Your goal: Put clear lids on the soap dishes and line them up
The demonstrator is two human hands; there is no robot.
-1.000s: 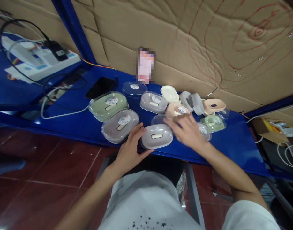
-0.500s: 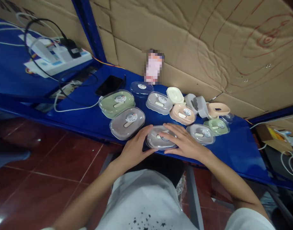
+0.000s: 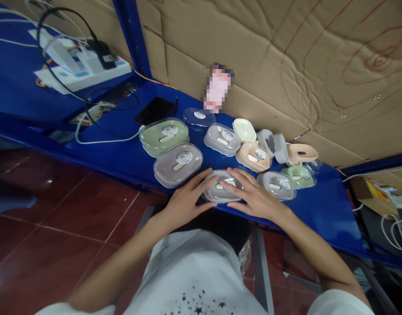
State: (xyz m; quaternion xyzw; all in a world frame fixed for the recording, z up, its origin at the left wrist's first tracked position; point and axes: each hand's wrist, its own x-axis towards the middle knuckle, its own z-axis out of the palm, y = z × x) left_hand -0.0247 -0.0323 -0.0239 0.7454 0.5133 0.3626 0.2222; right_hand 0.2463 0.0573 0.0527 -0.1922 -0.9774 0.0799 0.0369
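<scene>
A grey oval box with a clear lid (image 3: 217,194) lies at the front edge of the blue table, between my two hands. My left hand (image 3: 191,197) grips its left side, thumb at the near edge and fingers over the far left rim. My right hand (image 3: 252,194) holds the right side, its fingers spread across the lid and partly hiding the round label. Left of it is a larger grey box (image 3: 171,168), with a green box (image 3: 155,138) behind. Another grey box (image 3: 276,186) sits just right of my right hand.
Behind stand a peach box (image 3: 248,162), a grey box (image 3: 217,144), a blue box (image 3: 198,122) and a cream box (image 3: 245,130). A black phone (image 3: 155,110), cables and a power strip (image 3: 89,78) are at left. Cardboard (image 3: 247,57) backs the table (image 3: 329,210).
The view has shifted slightly. My left hand's fingers now reach further over the lid; both hands remain on the grey box.
</scene>
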